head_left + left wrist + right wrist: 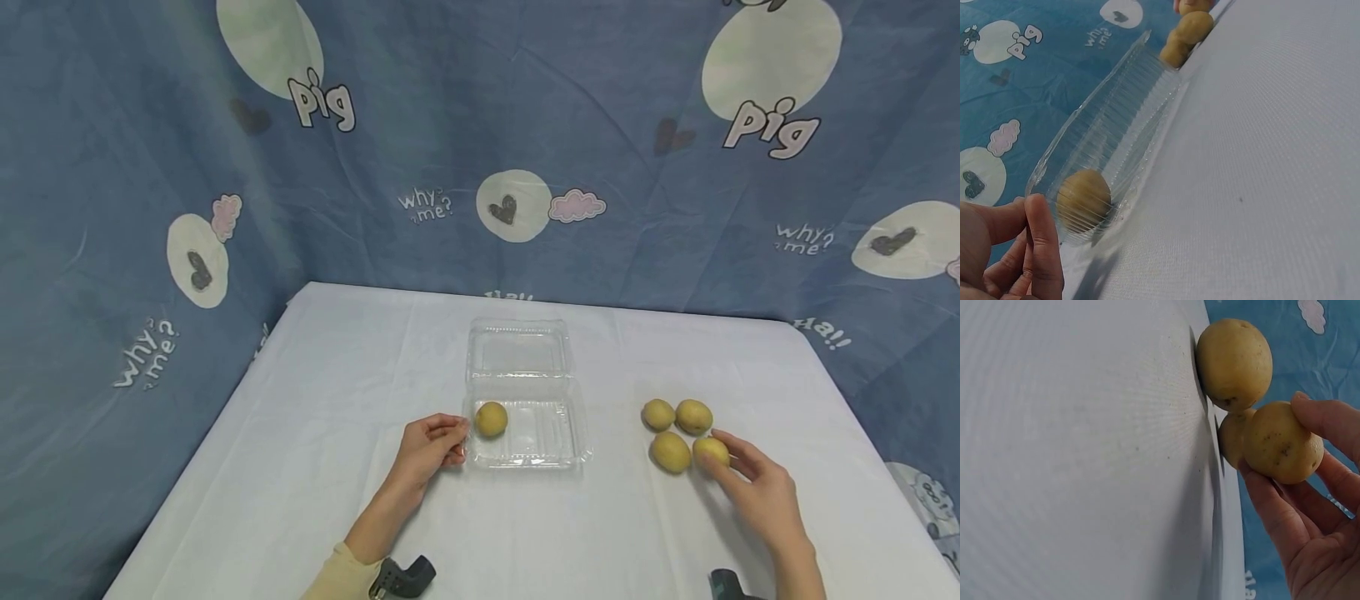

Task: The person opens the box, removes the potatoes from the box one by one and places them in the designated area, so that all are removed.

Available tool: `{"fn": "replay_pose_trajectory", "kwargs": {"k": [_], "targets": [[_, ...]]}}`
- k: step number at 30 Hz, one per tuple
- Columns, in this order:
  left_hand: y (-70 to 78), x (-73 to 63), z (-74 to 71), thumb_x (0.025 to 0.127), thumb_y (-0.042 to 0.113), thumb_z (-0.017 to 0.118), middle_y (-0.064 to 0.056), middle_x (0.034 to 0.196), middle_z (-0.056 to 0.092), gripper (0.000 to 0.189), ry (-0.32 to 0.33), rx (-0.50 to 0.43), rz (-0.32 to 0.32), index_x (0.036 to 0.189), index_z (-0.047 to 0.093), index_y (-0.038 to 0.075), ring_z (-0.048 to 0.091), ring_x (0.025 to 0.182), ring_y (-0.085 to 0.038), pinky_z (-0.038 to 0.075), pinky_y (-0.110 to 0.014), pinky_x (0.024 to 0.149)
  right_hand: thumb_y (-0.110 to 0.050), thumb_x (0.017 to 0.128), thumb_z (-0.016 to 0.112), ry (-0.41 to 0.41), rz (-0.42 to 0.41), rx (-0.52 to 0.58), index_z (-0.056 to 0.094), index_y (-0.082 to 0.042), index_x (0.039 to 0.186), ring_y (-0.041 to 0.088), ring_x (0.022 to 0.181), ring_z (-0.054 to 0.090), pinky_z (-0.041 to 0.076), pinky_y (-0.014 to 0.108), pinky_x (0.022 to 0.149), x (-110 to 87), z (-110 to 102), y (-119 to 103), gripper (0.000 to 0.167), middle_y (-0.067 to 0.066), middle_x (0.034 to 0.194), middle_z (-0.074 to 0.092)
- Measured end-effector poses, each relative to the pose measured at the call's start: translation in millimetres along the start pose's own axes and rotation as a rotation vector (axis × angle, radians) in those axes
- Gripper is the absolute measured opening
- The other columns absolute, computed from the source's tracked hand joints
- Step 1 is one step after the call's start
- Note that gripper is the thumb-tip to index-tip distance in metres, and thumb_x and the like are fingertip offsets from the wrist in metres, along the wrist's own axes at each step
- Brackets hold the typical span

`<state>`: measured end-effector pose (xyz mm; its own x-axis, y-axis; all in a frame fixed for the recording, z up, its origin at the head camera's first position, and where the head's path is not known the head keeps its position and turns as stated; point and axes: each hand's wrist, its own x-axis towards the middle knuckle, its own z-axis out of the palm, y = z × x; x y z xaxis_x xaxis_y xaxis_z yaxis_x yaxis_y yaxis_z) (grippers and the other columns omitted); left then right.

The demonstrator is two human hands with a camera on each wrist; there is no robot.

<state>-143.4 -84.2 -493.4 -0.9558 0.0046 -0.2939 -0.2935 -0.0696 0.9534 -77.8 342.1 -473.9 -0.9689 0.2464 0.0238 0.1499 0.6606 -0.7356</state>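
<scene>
A clear plastic clamshell box [542, 429] lies with its lid [519, 350] folded back on the white cloth. One potato [491, 419] sits inside, at the left end of the base. My left hand [429, 454] pinches the base's left rim between thumb and fingers, seen closely in the left wrist view. Over to the right, my right hand [761, 492] grips a potato [1282, 444] between thumb and fingertips; the right wrist view shows it apart from the cloth. Beside it lie three more potatoes, the nearest [671, 452] just left of the held one.
The white-clothed table [337, 358] has its far edge against a blue printed curtain [420, 142]. That curtain also hangs along the left side. Dark wrist devices [405, 577] show at the bottom of the head view.
</scene>
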Motion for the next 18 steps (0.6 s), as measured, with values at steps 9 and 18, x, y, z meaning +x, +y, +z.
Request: {"fn": "replay_pose_trajectory", "kwargs": {"k": [9, 18], "targets": [[0.4, -1.4, 0.4, 0.091, 0.009, 0.071, -0.008, 0.079, 0.063, 0.021, 0.0, -0.005, 0.01, 0.104, 0.064, -0.006, 0.058, 0.062, -0.011, 0.056, -0.022, 0.053, -0.044, 0.093, 0.066, -0.02, -0.004, 0.002, 0.051, -0.001, 0.138, 0.047, 0.116, 0.054, 0.046, 0.062, 0.091, 4.6, 1.7, -1.0, 0.064, 0.028, 0.133, 0.053], [1.8, -2.0, 0.5, 0.09, 0.007, 0.07, -0.008, 0.078, 0.064, 0.021, 0.001, -0.011, 0.009, 0.104, 0.064, -0.007, 0.058, 0.061, -0.011, 0.055, -0.021, 0.052, -0.044, 0.093, 0.065, -0.072, 0.021, 0.0, 0.049, 0.0, 0.139, 0.048, 0.119, 0.051, 0.045, 0.064, 0.092, 8.0, 1.6, 1.4, 0.065, 0.029, 0.135, 0.051]]}}
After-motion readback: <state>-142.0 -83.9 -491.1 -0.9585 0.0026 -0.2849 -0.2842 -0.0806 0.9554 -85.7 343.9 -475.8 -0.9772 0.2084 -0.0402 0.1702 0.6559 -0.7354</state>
